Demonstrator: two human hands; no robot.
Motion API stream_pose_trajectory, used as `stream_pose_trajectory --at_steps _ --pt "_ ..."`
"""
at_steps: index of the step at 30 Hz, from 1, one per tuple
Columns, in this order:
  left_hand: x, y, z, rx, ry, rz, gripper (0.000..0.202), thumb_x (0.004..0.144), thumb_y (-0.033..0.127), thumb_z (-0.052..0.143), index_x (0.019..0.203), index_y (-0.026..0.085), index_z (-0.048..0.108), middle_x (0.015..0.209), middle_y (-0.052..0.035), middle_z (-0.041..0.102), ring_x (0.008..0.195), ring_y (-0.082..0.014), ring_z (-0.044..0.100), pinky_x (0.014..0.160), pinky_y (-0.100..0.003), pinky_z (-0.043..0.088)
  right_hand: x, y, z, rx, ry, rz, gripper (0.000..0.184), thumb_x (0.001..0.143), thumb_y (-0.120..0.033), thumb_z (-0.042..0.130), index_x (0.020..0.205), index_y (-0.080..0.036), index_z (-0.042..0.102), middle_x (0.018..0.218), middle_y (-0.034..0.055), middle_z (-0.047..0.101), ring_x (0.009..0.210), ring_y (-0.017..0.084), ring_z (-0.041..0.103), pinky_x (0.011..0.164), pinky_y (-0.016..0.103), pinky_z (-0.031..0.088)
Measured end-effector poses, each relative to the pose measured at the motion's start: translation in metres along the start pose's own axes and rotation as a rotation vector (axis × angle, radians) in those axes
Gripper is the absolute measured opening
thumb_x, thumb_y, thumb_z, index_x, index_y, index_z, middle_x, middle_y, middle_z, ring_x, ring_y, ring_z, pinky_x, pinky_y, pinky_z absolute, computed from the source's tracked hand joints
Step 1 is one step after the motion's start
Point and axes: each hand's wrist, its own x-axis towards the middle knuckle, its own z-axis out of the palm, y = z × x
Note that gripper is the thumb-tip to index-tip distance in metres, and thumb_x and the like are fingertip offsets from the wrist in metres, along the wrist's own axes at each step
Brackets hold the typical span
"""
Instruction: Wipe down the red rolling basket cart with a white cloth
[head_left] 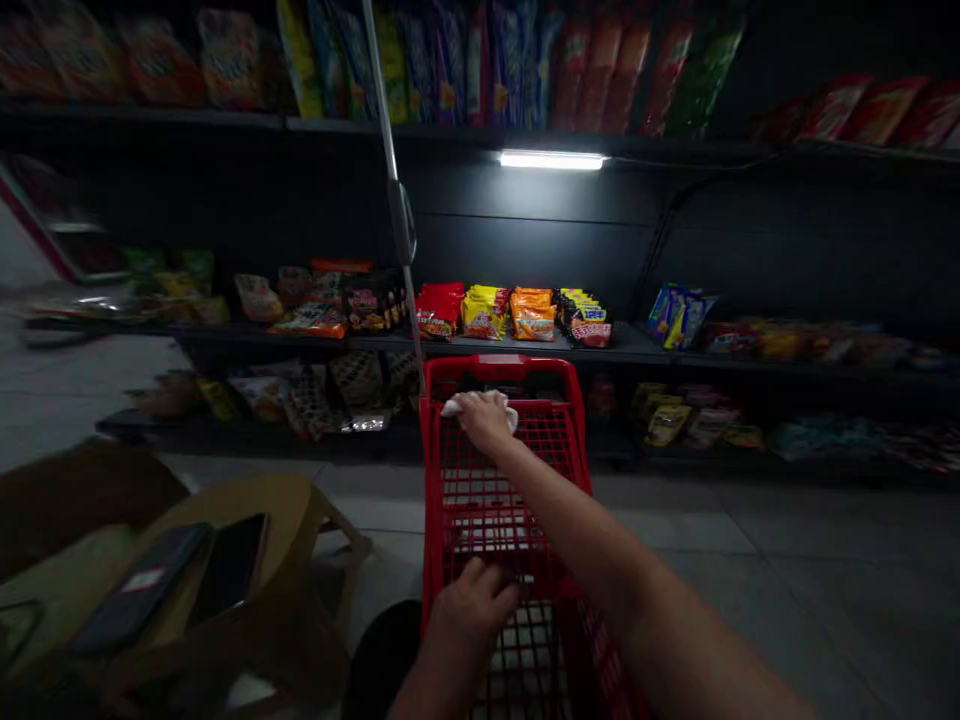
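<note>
A red plastic shopping basket takes up the bottom of the view around 6 o'clock, with both hands on it. A white cloth is pressed onto the far rim by the right hand, fingers closed over it and bunching it against the plastic. The left hand is placed lower down on the near mesh, its fingers seemingly curled around the wires, though it's pretty dark down there so that can't be sworn to. A silver metal pole is seen rising from the basket's far left corner toward 12 o'clock.

Straight ahead, dark shelves are stocked with snack packets, and a light tube is fixed above them near 12 o'clock. Off at about 8 o'clock, a tan plastic stool is standing just beside the basket, with a black phone and a dark flat case with a small label lying on or next to it. Grey floor tiles are seen around 4 o'clock.
</note>
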Motion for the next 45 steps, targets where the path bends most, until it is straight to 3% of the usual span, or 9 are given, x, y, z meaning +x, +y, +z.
stream_pose_trajectory --at_steps 4,7,14,19,23,28,36,39,45 --pt "0.001 -0.002 -0.006 -0.008 0.005 0.004 0.034 0.085 0.014 0.064 0.112 0.035 0.064 0.104 0.0025 0.069 0.089 -0.0153 0.057 0.056 -0.019 0.044 0.005 -0.027 0.01 0.012 0.001 -0.194 0.036 0.098 -0.028 0.041 0.131 -0.033 0.053 0.139 -0.0007 0.054 0.13 0.025 0.039 0.106 0.046 0.028" --pt "0.0 -0.003 -0.01 -0.03 -0.007 0.002 0.029 0.087 0.016 0.064 0.11 0.033 0.064 0.102 0.002 0.069 0.089 -0.0154 0.056 0.058 -0.02 0.045 0.001 -0.019 0.005 -0.025 -0.016 -0.248 0.041 0.098 -0.028 0.042 0.138 -0.034 0.048 0.148 -0.002 0.047 0.131 0.024 0.039 0.104 0.042 0.03" --pt "0.003 -0.001 -0.012 -0.129 -0.042 -0.007 0.029 0.09 0.02 0.061 0.114 0.037 0.063 0.105 0.0035 0.069 0.09 -0.0153 0.055 0.062 -0.021 0.046 -0.018 0.051 -0.02 -0.098 -0.041 -0.046 0.043 0.097 -0.027 0.045 0.14 -0.032 0.047 0.131 0.0051 0.063 0.115 0.023 0.056 0.1 0.041 0.031" --pt "0.006 0.004 -0.012 -0.188 -0.079 -0.032 0.027 0.09 0.019 0.06 0.112 0.035 0.065 0.106 0.0031 0.07 0.094 -0.0165 0.056 0.068 -0.023 0.047 -0.054 0.128 -0.052 -0.115 -0.043 0.228 0.035 0.099 -0.029 0.04 0.131 -0.031 0.055 0.121 0.003 0.07 0.112 0.021 0.062 0.115 0.054 0.008" --pt "0.005 0.005 -0.012 -0.194 -0.12 -0.029 0.028 0.091 0.017 0.059 0.112 0.034 0.065 0.107 0.002 0.07 0.094 -0.0168 0.056 0.07 -0.024 0.047 -0.095 0.154 -0.066 -0.111 -0.027 0.167 0.042 0.096 -0.02 0.041 0.136 -0.026 0.052 0.137 0.0048 0.061 0.127 0.02 0.056 0.119 0.049 0.014" --pt "0.005 0.007 -0.018 -0.148 -0.179 -0.02 0.032 0.091 0.015 0.056 0.115 0.035 0.063 0.11 0.0024 0.069 0.096 -0.0182 0.056 0.068 -0.025 0.048 -0.154 0.118 -0.065 -0.095 0.011 0.036 0.049 0.089 -0.011 0.048 0.137 -0.018 0.053 0.142 0.0112 0.056 0.134 0.022 0.049 0.113 0.041 0.034" --pt "0.004 0.008 -0.021 -0.094 -0.22 -0.019 0.042 0.09 0.009 0.053 0.121 0.035 0.062 0.115 0.0015 0.068 0.098 -0.0191 0.057 0.071 -0.027 0.051 -0.273 0.02 -0.086 0.162 -0.15 -0.146 0.045 0.088 -0.008 0.052 0.125 -0.031 0.064 0.129 0.0008 0.065 0.122 0.02 0.054 0.104 0.037 0.041" --pt "0.005 0.009 -0.021 -0.091 -0.219 -0.016 0.042 0.09 0.01 0.053 0.122 0.036 0.062 0.115 0.0011 0.067 0.099 -0.0189 0.056 0.072 -0.027 0.051 -0.267 0.028 -0.09 0.167 -0.204 -0.204 0.039 0.091 -0.014 0.056 0.123 -0.036 0.064 0.129 -0.0031 0.065 0.119 0.019 0.055 0.102 0.037 0.039" --pt "0.006 0.009 -0.022 -0.094 -0.202 -0.018 0.043 0.087 0.009 0.057 0.122 0.033 0.063 0.116 -0.0008 0.067 0.102 -0.0189 0.056 0.075 -0.027 0.052 -0.167 0.125 -0.088 -0.054 0.019 -0.045 0.035 0.093 -0.021 0.057 0.126 -0.033 0.064 0.14 -0.0013 0.059 0.122 0.022 0.052 0.104 0.04 0.033"
